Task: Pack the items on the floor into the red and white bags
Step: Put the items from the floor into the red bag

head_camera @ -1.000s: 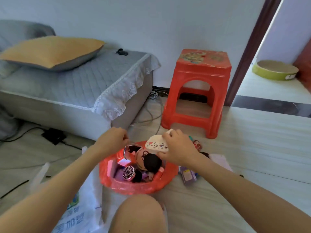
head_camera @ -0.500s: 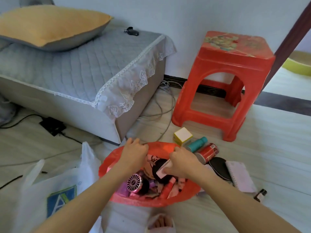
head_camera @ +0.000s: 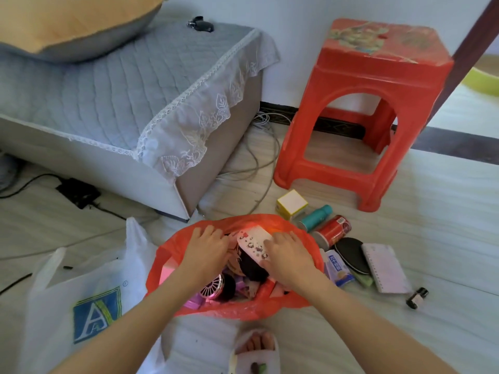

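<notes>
Head view: right hand (head_camera: 286, 255) pinches white cartoon-printed flat case (head_camera: 253, 242), long axis slanting into red plastic bag (head_camera: 237, 309); left hand (head_camera: 206, 245) grips bag's far rim.

Red bag (head_camera: 162, 263), open on floor: my right hand (head_camera: 289, 255) holds a patterned white case (head_camera: 253, 242) inside; my left hand (head_camera: 205, 245) grips its contents.

We're in a home bedroom: a quilted bed (head_camera: 113, 85) with a pillow (head_camera: 73, 22), and right of the bed a red plastic stool (head_camera: 378, 109).
</notes>
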`<action>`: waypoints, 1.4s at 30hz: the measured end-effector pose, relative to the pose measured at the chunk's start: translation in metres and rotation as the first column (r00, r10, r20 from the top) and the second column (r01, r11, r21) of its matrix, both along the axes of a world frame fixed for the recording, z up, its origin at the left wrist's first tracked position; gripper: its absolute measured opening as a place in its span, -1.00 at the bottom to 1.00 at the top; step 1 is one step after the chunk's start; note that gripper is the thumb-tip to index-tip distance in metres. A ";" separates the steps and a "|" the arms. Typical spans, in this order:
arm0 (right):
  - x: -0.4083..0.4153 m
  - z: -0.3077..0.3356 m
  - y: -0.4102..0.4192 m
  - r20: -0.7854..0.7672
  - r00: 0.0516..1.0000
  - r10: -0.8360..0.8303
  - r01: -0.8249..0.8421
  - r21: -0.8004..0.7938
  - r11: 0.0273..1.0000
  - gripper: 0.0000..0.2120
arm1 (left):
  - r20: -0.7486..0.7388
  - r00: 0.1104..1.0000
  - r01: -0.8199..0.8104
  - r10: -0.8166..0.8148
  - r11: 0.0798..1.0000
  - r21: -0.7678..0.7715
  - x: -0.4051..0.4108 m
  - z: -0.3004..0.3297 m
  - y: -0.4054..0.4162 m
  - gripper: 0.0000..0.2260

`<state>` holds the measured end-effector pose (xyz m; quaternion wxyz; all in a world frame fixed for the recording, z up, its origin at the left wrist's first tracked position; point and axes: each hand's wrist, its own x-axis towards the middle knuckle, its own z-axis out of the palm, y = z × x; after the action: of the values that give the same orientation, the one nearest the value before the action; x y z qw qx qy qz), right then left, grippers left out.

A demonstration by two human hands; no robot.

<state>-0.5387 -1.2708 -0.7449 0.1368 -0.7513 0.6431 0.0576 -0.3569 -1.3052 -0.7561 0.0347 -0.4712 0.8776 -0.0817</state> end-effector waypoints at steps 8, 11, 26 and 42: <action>-0.039 0.041 0.025 -0.054 0.997 -0.053 0.032 -0.346 0.938 -0.54 | -0.182 0.975 0.118 -0.129 0.991 -0.070 -0.035 0.043 0.016 -0.49; -0.081 0.052 0.036 -0.045 0.995 -0.093 0.066 -0.415 0.908 -0.59 | -0.235 0.951 0.175 -0.202 0.976 -0.131 -0.072 0.060 0.021 -0.61; -0.331 -0.074 0.083 -0.071 0.900 -0.430 0.430 -0.018 0.902 -0.56 | -0.032 0.918 0.386 -0.396 0.871 0.303 -0.350 -0.057 0.004 -0.57; -0.367 -0.215 0.117 0.045 0.870 -0.491 0.492 -0.032 0.870 -0.53 | 0.108 0.864 0.446 -0.492 0.847 0.289 -0.415 -0.199 0.032 -0.55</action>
<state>-0.9059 -1.1543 -0.9598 0.1425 -0.5667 0.8115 -0.0062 -0.7720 -1.2729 -0.9553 0.1522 -0.2239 0.9625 -0.0162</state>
